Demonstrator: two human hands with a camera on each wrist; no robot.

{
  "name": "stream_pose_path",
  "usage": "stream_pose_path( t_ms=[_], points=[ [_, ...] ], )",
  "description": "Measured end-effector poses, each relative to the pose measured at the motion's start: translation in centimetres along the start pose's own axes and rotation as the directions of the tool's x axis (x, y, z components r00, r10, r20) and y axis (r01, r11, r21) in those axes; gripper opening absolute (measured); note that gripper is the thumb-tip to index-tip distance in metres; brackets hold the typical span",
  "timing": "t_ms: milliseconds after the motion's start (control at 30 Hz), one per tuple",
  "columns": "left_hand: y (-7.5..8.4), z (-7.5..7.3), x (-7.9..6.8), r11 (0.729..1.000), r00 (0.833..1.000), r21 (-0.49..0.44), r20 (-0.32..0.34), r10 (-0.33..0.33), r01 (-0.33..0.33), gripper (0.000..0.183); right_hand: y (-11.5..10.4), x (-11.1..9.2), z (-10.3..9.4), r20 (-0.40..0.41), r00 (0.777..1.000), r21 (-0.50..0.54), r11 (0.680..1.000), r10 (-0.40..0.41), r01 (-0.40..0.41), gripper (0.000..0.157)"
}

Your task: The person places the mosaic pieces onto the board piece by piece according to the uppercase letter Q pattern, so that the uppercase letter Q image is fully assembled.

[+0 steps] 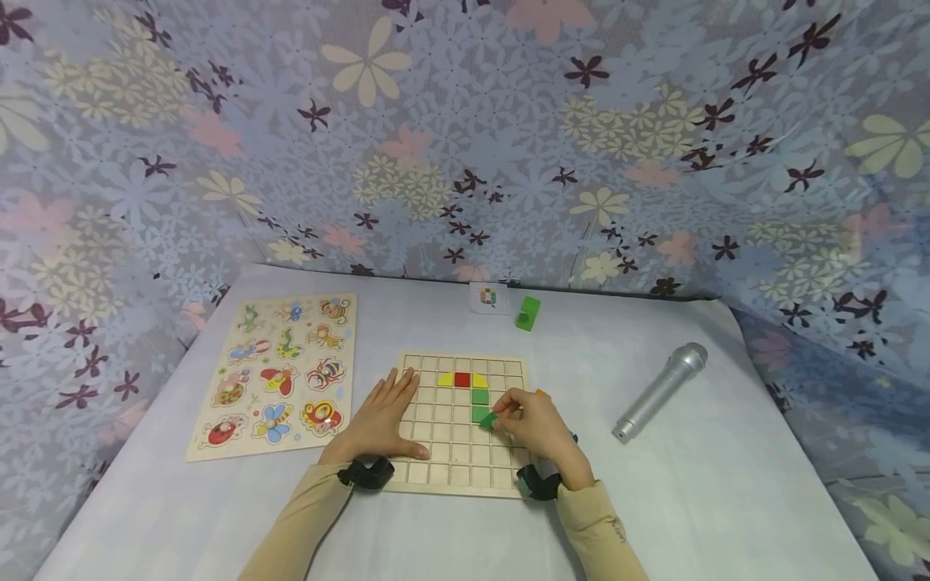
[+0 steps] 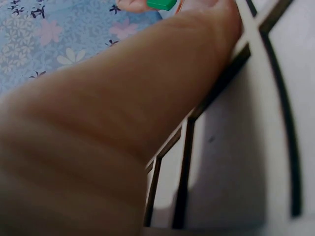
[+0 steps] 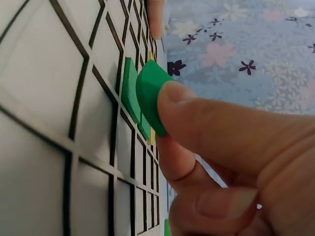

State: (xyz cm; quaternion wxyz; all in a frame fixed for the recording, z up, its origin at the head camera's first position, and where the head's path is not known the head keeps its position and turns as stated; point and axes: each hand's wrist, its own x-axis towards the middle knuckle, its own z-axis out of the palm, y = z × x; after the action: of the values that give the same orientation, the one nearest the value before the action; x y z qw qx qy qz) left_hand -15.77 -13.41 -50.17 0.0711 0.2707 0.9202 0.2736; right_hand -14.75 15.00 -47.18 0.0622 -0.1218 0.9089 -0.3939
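Observation:
A wooden grid board (image 1: 456, 476) lies on the table under both hands. My left hand (image 1: 379, 421) rests with spread fingers on its left side. Between thumb and fingers, my right hand (image 1: 536, 424) pinches a green piece (image 3: 149, 91) with one curved edge, tilted just over the board. Beside that piece, two green squares (image 1: 480, 396) sit one below the other in the grid. Above them is a row with a red square (image 1: 462, 379) between a left yellow piece (image 1: 446, 379) and a right yellow piece (image 1: 479, 380), both with a rounded corner.
An insect puzzle board (image 1: 299, 376) lies on the left. At the back are a small picture card (image 1: 477, 307) and a green block (image 1: 533, 305). A silver microphone (image 1: 647, 403) lies on the right. An orange piece (image 1: 542, 394) and something blue (image 1: 575, 437) peek out behind my right hand.

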Motion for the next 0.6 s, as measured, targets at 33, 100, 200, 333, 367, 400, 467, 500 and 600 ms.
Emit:
stream_pose_path(
  t_ms=[33, 100, 200, 333, 367, 400, 467, 500, 600],
  points=[
    [0.0, 0.0, 0.0, 1.0, 1.0, 0.006, 0.004, -0.004, 0.004, 0.125, -0.1, 0.0, 0.1, 0.003, 1.0, 0.0, 1.0, 0.002, -0.002, 0.008],
    [-0.1, 0.0, 0.2, 0.999, 0.999, 0.034, 0.025, -0.029, 0.028, 0.124, -0.2, 0.0, 0.3, 0.02, 1.0, 0.002, 1.0, 0.016, -0.016, 0.007],
    [-0.2, 0.2, 0.5, 0.995, 0.997, 0.08, 0.055, -0.06, 0.055, 0.122, -0.4, -0.1, 0.5, 0.055, 0.998, 0.001, 1.0, 0.019, -0.019, 0.005],
    [-0.3, 0.3, 0.6, 0.993, 0.995, 0.102, 0.063, -0.071, 0.065, 0.123, -0.6, -0.2, 1.0, 0.082, 0.997, 0.003, 1.0, -0.001, 0.001, 0.005],
    [-0.3, 0.3, 0.6, 0.993, 0.996, 0.103, 0.062, -0.07, 0.064, 0.123, -0.6, -0.1, 1.2, 0.082, 0.997, -0.001, 1.0, -0.003, 0.003, 0.005],
    [-0.3, 0.3, 0.6, 0.993, 0.996, 0.103, 0.061, -0.07, 0.064, 0.123, -0.6, -0.1, 1.3, 0.08, 0.997, -0.007, 1.0, -0.005, 0.005, 0.005],
    [-0.3, 0.2, 0.6, 0.993, 0.996, 0.101, 0.057, -0.065, 0.059, 0.123, -0.6, -0.1, 1.6, 0.072, 0.997, -0.018, 1.0, -0.006, 0.007, 0.004],
    [-0.3, 0.2, 0.6, 0.993, 0.996, 0.098, 0.055, -0.064, 0.058, 0.123, -0.7, -0.1, 1.7, 0.069, 0.998, -0.023, 1.0, -0.002, 0.004, 0.004],
    [-0.3, 0.3, 0.6, 0.994, 0.997, 0.094, 0.052, -0.058, 0.053, 0.123, -0.8, 0.0, 2.0, 0.052, 0.999, -0.04, 0.999, -0.014, 0.016, 0.006]
  ],
)
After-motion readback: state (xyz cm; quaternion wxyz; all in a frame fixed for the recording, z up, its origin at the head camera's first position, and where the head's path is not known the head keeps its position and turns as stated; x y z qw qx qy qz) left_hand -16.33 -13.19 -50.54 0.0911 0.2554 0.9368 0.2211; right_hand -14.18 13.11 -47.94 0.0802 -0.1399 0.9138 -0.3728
